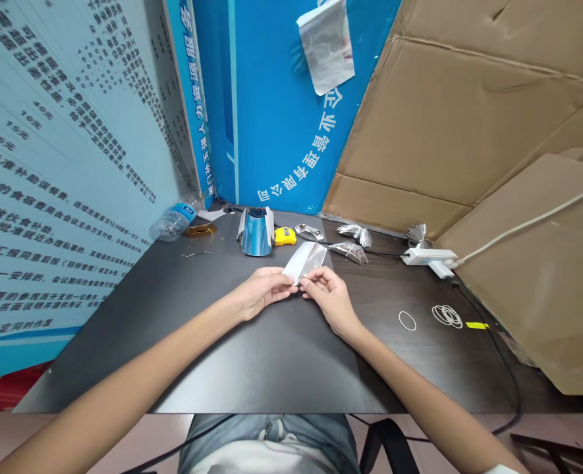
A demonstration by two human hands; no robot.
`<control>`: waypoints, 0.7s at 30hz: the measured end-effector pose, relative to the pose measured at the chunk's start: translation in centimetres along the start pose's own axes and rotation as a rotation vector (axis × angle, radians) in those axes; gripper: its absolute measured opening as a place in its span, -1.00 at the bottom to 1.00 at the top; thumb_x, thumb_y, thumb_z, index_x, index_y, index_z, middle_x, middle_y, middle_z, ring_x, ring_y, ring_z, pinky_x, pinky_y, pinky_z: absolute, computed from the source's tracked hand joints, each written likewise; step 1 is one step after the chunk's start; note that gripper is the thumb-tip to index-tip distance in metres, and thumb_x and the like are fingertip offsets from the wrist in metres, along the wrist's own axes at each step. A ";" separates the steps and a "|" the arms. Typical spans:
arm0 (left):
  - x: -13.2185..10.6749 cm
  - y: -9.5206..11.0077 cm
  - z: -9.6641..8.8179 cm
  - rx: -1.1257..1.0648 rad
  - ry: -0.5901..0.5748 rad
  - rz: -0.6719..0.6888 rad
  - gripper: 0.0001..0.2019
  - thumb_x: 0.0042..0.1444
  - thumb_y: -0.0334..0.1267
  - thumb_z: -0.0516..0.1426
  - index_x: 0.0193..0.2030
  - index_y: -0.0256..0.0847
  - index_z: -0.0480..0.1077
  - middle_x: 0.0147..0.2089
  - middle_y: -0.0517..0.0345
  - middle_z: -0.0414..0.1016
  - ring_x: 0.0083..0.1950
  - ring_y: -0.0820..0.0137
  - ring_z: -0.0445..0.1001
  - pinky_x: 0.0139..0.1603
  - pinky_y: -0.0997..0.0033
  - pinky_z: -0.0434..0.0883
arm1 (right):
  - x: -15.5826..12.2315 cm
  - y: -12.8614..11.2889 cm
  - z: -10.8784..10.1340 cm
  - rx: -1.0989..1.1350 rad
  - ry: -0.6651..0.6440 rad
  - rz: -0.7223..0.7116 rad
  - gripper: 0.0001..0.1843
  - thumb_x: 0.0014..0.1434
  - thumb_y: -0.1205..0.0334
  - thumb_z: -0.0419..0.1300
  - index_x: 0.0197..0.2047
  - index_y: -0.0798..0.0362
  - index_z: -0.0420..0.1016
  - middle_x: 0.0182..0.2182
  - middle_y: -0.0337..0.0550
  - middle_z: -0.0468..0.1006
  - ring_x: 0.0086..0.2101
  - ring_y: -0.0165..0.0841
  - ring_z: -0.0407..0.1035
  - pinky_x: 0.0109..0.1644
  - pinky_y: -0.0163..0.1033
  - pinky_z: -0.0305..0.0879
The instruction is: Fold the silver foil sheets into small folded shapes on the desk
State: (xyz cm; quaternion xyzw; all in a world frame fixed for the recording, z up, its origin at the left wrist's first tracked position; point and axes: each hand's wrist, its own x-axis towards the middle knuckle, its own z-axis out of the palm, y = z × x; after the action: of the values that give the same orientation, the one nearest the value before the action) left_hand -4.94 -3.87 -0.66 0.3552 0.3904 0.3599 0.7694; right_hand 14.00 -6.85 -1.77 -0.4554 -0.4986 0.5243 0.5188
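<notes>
Both my hands meet over the dark tabletop. My left hand point(264, 293) and my right hand point(328, 294) pinch the near end of a white, silvery folded strip point(304, 261), probably foil or film; its exact material is hard to tell. Beyond the strip stands a blue reflective curved sheet with silver edges point(255, 233), next to a yellow tape measure point(284, 236). Several crumpled silver foil pieces point(355, 234) lie to the far right of my hands.
A dark table point(271, 355) has a white power strip point(428, 257) with cables at its right. Rubber bands point(446, 316) and a small yellow strip point(476, 325) lie there too. A plastic water bottle point(172, 221) lies at the back left, between printed blue wall panels and large cardboard sheets.
</notes>
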 end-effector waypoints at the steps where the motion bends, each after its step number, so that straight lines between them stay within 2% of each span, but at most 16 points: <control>1: 0.1 0.0 0.0 -0.009 -0.001 0.003 -0.81 0.03 -0.40 0.38 -0.17 -0.32 0.65 -0.22 0.00 0.68 -0.18 0.43 0.64 -0.09 0.57 0.54 | 0.0 0.0 0.0 0.001 0.007 -0.001 -0.60 0.05 -0.07 0.52 -0.26 0.00 0.50 -0.34 -0.26 0.57 -0.36 -0.41 0.47 -0.25 -0.29 0.48; 7: 0.1 -0.1 -0.1 0.008 -0.035 0.041 -0.79 -0.01 -0.41 0.36 -0.18 -0.30 0.67 -0.21 0.01 0.68 -0.16 0.42 0.62 -0.04 0.53 0.51 | 0.2 0.2 0.0 -0.004 0.024 -0.008 -0.60 0.04 -0.07 0.51 -0.26 0.00 0.52 -0.32 -0.23 0.57 -0.33 -0.37 0.47 -0.25 -0.27 0.48; 11: -0.3 -0.1 0.2 0.052 -0.033 0.061 -0.66 -0.05 -0.38 0.43 -0.08 -0.30 0.66 -0.12 0.00 0.69 -0.13 0.40 0.60 0.01 0.48 0.48 | 0.3 0.3 0.0 0.009 0.029 -0.013 -0.62 0.05 -0.05 0.51 -0.26 0.00 0.52 -0.25 -0.21 0.57 -0.29 -0.37 0.48 -0.24 -0.29 0.49; 15: -0.5 -0.5 0.6 0.057 -0.042 0.141 -0.53 -0.10 -0.32 0.49 0.01 -0.31 0.61 -0.05 -0.03 0.69 -0.05 0.31 0.61 0.10 0.36 0.45 | 0.4 0.4 0.0 0.022 0.030 -0.030 -0.64 0.05 -0.01 0.52 -0.27 0.00 0.52 -0.20 -0.21 0.57 -0.29 -0.39 0.48 -0.23 -0.30 0.48; 21: -0.3 -1.5 1.0 0.138 -0.009 0.254 -0.53 -0.05 -0.21 0.48 0.01 -0.30 0.57 -0.09 -0.01 0.69 -0.04 0.26 0.61 0.06 0.34 0.44 | 0.4 0.4 0.1 0.027 0.042 -0.040 -0.66 0.07 0.00 0.52 -0.26 0.00 0.54 -0.21 -0.20 0.58 -0.27 -0.37 0.49 -0.18 -0.27 0.47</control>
State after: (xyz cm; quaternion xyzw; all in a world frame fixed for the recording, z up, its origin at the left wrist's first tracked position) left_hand -3.82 -5.12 -1.39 0.4556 0.3625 0.4251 0.6930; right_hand 13.84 -6.48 -2.17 -0.4493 -0.4893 0.5109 0.5456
